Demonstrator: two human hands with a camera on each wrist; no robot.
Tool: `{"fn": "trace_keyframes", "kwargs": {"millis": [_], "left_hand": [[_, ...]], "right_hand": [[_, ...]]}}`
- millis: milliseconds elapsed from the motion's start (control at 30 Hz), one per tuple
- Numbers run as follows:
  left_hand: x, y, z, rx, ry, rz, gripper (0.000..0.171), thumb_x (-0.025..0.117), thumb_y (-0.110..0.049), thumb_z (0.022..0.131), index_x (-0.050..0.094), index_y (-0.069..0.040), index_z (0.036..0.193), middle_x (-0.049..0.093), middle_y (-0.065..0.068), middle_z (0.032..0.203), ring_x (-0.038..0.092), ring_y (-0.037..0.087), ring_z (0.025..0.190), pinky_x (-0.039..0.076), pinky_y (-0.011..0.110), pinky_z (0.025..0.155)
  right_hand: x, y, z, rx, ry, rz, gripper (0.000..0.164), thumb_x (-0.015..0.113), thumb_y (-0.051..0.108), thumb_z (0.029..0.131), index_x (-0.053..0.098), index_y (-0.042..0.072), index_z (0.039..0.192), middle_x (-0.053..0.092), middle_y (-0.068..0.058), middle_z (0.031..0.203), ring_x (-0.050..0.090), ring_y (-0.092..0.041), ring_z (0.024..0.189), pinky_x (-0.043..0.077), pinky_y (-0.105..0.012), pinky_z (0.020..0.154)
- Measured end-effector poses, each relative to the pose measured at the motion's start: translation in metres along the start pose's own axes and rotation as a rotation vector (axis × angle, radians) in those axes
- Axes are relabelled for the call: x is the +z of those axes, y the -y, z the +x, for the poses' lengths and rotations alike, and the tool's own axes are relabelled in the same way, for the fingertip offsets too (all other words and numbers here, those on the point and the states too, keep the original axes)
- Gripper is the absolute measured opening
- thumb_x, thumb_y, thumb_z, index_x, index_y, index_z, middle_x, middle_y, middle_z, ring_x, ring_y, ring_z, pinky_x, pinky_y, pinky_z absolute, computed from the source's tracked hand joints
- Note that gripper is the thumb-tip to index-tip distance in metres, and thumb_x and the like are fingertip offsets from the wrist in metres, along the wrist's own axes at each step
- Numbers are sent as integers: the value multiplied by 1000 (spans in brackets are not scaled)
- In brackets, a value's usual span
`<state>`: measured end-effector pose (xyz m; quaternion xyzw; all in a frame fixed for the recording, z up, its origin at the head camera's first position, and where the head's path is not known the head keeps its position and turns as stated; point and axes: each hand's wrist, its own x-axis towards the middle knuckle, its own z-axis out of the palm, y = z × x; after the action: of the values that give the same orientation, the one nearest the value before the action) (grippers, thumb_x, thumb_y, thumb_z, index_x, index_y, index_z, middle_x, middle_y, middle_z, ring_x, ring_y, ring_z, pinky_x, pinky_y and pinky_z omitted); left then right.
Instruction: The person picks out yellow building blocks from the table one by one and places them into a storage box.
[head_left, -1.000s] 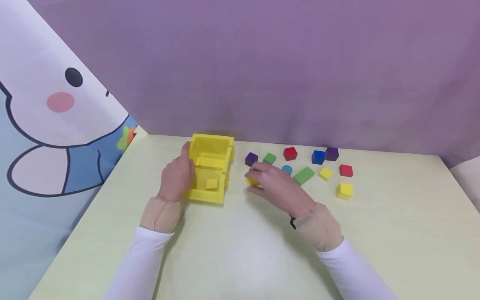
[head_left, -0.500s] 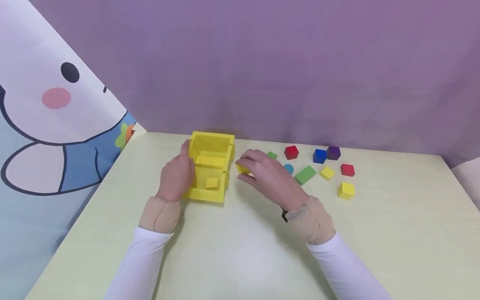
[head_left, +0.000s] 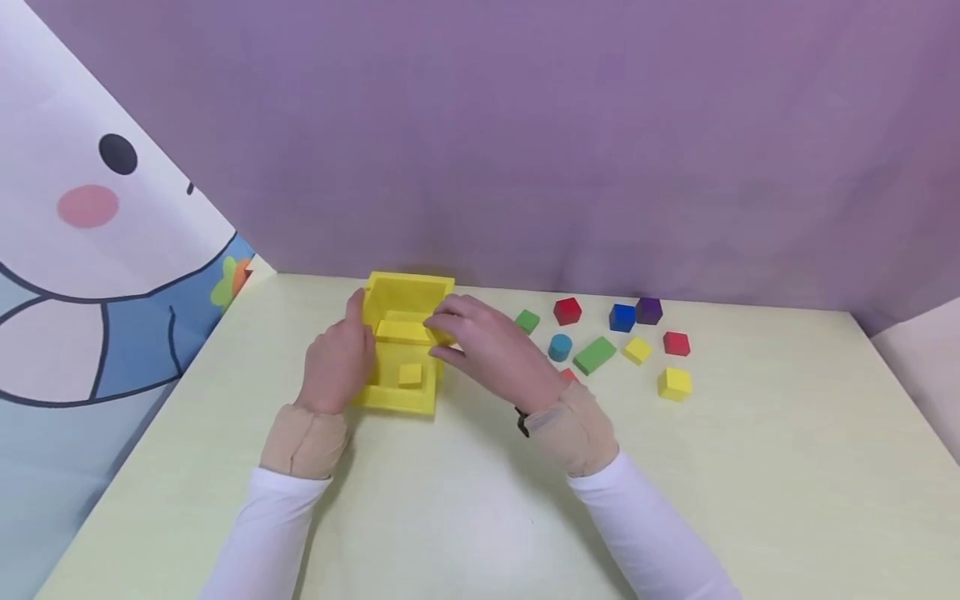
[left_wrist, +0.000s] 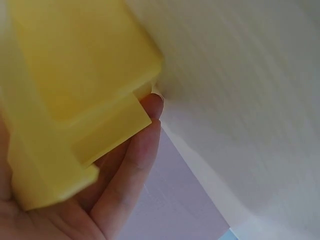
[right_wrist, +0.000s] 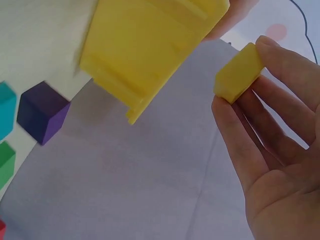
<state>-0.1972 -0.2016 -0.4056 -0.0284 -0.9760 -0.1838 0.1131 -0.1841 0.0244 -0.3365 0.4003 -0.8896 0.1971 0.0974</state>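
On the desk you have the yellow container standing toward the far edge with its inside facing you; it looks like light, fairly stiff plastic, perhaps a little slick, so a side wall seems the best hold, with only modest squeeze. Your left hand grips its left side, fingers curled around behind it, the forearm reaching forward from the near side. Your right hand comes in at a slant from the other side, back of the hand up, pinching the yellow block between thumb and fingertips at the container's right side; the right wrist view shows a gap between block and container. That block should be light, hard and hardly fragile, with smooth faces, so take it by 2 opposite sides and leave its lower part free. To the right lie the long green block, a yellow cube, the blue cube just beside a purple block, and the teal cylinder. Inside the container's near part sits 1 small yellow piece.
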Motion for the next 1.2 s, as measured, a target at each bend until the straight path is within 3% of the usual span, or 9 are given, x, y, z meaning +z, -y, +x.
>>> {"fn": "trace_keyframes", "kwargs": {"millis": [300,500,867,1200], "left_hand": [[6,1,-4,-12,24,9,52,35,-19,94,21,-7,143,50,12,61,44,26,44,38,40,42],[5,2,-6,18,-29,25,50,36,-17,93,24,-5,141,47,11,58,41,25,42,35,40,40],[3,4,-8,6,-23,34,50,35,-16,92,24,-5,140,48,12,59,42,26,42,36,40,40],[4,0,-2,18,-56,41,50,38,-15,92,26,-6,139,50,14,62,45,29,45,37,43,41]], "right_hand": [[14,3,11,-10,11,45,33,66,29,81,64,13,109,54,4,102,51,-6,91,39,-12,81],[22,4,20,-30,43,74,32,65,28,82,64,11,109,53,4,100,50,-7,90,39,-12,80],[35,4,37,-8,168,9,35,66,29,81,64,13,112,55,3,101,51,-8,93,39,-15,83],[42,-2,44,8,206,-57,32,68,27,80,66,11,108,57,1,98,50,-10,86,42,-19,79]]}}
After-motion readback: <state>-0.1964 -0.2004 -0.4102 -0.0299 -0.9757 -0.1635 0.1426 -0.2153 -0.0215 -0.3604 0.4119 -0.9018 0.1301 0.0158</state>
